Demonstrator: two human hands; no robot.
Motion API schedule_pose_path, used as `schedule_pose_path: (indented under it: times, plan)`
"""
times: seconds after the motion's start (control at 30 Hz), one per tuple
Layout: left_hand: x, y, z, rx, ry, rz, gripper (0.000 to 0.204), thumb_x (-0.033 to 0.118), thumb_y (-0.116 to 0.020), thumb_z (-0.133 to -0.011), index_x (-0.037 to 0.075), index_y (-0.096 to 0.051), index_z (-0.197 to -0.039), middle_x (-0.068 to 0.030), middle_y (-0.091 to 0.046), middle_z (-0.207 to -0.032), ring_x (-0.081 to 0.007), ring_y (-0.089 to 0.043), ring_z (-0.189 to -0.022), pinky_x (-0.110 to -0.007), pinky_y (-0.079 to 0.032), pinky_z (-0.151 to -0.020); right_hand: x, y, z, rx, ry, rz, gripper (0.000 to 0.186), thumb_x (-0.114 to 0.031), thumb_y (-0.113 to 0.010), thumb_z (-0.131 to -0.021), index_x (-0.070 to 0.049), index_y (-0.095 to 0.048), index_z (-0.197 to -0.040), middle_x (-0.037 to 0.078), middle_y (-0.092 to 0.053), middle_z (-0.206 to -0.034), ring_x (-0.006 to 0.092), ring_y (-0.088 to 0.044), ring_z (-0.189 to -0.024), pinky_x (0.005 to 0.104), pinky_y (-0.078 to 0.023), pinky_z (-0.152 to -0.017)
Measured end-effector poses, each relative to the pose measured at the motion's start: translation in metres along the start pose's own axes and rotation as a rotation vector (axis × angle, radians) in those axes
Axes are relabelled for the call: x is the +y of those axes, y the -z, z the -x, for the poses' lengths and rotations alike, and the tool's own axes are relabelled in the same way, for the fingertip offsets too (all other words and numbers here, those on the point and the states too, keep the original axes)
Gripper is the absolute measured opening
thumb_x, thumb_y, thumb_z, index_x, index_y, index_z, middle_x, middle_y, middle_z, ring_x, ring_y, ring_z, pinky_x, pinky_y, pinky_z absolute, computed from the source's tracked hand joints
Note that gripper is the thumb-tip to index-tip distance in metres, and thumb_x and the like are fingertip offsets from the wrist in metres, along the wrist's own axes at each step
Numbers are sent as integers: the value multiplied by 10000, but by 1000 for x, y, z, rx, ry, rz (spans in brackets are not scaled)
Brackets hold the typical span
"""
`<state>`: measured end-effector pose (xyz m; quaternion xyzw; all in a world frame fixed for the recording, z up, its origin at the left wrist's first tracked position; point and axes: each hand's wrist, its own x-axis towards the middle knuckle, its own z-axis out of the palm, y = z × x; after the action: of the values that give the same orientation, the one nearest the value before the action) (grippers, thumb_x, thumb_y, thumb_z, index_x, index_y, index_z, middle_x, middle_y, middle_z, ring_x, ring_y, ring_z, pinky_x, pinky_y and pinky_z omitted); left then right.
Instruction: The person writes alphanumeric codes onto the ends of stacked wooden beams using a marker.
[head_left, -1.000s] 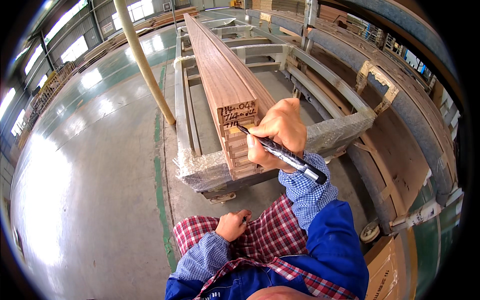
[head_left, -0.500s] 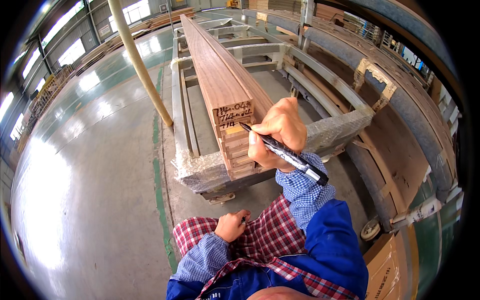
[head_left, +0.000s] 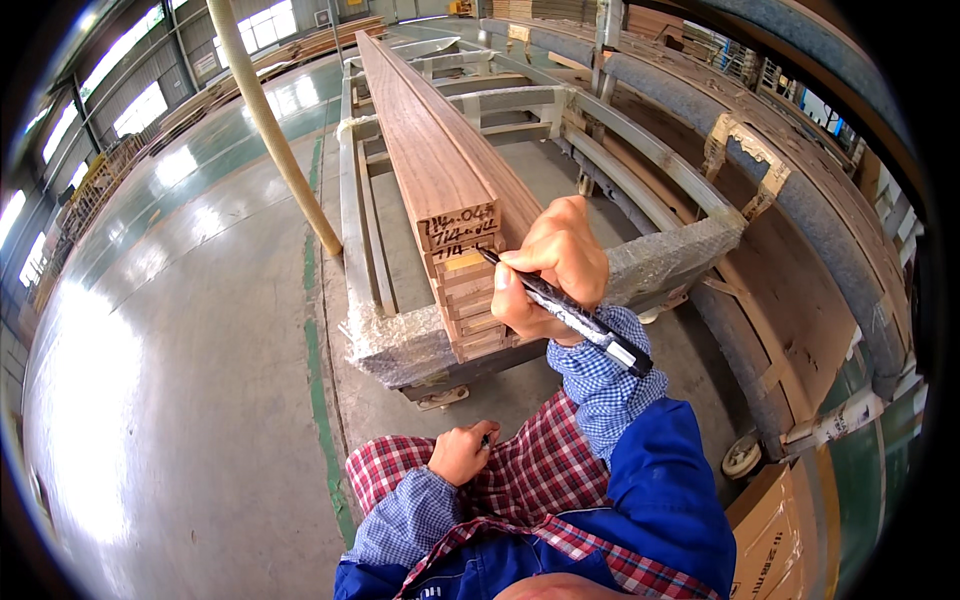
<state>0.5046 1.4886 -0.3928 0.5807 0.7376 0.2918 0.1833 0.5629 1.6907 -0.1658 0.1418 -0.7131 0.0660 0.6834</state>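
Note:
My right hand [head_left: 552, 268] grips a black marker pen [head_left: 570, 315], its tip touching the end face of a stack of long brown wooden boards [head_left: 440, 175]. Handwritten marks cover the top few board ends. The stack lies lengthwise on a metal rack [head_left: 400, 345] whose front bar is wrapped in plastic film. My left hand [head_left: 462, 453] rests closed against my plaid shirt near my waist, pinching a small dark object that looks like a pen cap.
A yellow pillar [head_left: 275, 130] rises left of the rack from a shiny green-grey floor [head_left: 160, 380]. Long curved metal and timber beams [head_left: 800, 200] run along the right. Cardboard [head_left: 770, 530] lies at lower right. More timber stacks sit far back.
My right hand and the marker have shifted slightly along the board ends; the view has drifted a little. My left hand has stayed at my waist.

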Motion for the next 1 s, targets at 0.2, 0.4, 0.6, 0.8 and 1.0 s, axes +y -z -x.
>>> schedule_pose_path:
  times: [0.2,0.4,0.6,0.8,1.0]
  plan:
    - [1,0,0,-3,7,-2,163,178,-608,-890,106,-662,-1025,-152,-694,-839,-349,-676,-746,-424,-552,-672,1,-1,1,23,-9,-8,150,-49,-645,-702,-65,-529,-796,17,-510,-629,169,-449,-587,331,-385,-581]
    - [0,0,0,13,-18,2,162,177,-609,-889,107,-661,-1026,-149,-694,-830,-346,-676,-738,-423,-551,-665,3,1,3,32,38,-8,167,-54,-639,-716,-63,-517,-830,20,-491,-630,176,-439,-589,348,-379,-574]
    - [-1,-1,0,23,-26,9,161,183,-612,-889,112,-661,-1026,-146,-692,-828,-345,-674,-730,-421,-548,-660,1,-4,3,41,87,67,171,-55,-638,-709,-62,-509,-823,20,-466,-620,178,-428,-580,352,-369,-561]
    - [-1,-2,0,36,-43,17,158,183,-612,-889,115,-661,-1023,-155,-686,-809,-341,-672,-707,-424,-543,-645,-1,-2,2,22,91,74,174,-36,-627,-693,-71,-495,-801,17,-452,-604,179,-416,-564,347,-353,-543]
    - [-1,-1,0,38,-44,29,151,182,-615,-886,112,-661,-1012,-155,-684,-804,-338,-667,-687,-423,-539,-632,-4,-3,3,16,126,152,185,-34,-624,-685,-72,-492,-809,11,-433,-604,187,-413,-570,354,-349,-554]
